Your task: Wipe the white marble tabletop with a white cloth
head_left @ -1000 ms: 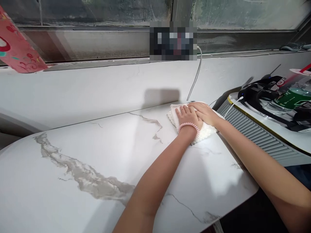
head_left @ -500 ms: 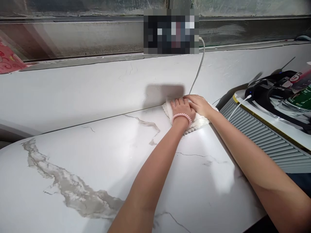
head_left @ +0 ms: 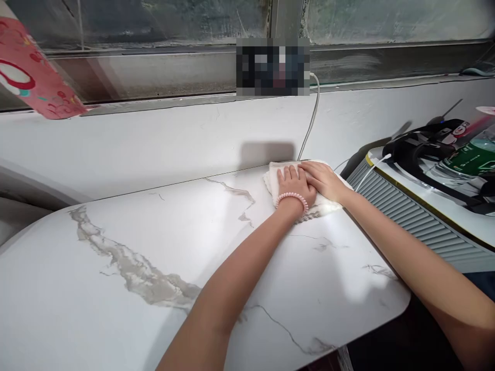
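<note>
Both hands (head_left: 305, 183) press cloth (head_left: 325, 206) on marble tabletop (head_left: 127, 247).

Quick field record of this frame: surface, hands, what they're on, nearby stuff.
surface: white marble-pattern tabletop, grey veins
left hand: flat on the folded white cloth, pink coil band on wrist
right hand: flat on same cloth, beside left hand
cloth position: far edge of the tabletop, by the white wall
nearby: white cable down wall; grey ribbed unit at right
</note>
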Demonstrator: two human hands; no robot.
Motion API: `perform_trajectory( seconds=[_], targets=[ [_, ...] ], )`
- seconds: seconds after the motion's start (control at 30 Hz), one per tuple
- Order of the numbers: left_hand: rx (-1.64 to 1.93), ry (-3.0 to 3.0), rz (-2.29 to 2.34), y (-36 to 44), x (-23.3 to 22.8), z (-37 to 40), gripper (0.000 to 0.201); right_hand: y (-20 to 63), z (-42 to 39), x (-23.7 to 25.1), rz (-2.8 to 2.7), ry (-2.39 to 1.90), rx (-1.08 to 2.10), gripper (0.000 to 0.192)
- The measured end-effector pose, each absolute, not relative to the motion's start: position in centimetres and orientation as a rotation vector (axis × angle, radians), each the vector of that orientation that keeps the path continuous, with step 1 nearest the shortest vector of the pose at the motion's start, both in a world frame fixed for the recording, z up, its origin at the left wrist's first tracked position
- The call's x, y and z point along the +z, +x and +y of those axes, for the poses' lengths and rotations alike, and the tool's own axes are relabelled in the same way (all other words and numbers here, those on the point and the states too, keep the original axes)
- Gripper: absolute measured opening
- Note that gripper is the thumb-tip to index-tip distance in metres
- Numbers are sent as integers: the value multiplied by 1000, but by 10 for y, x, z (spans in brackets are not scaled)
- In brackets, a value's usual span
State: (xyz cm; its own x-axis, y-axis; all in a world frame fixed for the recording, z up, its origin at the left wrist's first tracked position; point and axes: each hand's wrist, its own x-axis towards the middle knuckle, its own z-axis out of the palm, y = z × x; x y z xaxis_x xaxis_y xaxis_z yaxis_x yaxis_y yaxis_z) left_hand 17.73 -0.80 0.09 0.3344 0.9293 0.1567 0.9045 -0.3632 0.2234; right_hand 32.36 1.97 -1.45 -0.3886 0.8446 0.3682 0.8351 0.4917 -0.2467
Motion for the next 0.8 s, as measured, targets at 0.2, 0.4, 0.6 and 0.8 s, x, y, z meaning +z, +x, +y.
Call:
perform_trajectory(
  seconds=[0.2,0.4,0.6,0.8],
  targets=[
    [371,2522,1673,185,3,-61,62,339,-36,-18,-2273,-1457,12,51],
    [474,2561,1554,183,2,-125,65,345,-107,-16,-2277,-1433,23,51],
    [421,2627,1491,177,0,-176,68,341,-167,-14,-2313,-1462,0,51],
    [363,2669,1387,159,6,-199,68,325,-199,-15,-2299,-1481,-111,51]
  ],
)
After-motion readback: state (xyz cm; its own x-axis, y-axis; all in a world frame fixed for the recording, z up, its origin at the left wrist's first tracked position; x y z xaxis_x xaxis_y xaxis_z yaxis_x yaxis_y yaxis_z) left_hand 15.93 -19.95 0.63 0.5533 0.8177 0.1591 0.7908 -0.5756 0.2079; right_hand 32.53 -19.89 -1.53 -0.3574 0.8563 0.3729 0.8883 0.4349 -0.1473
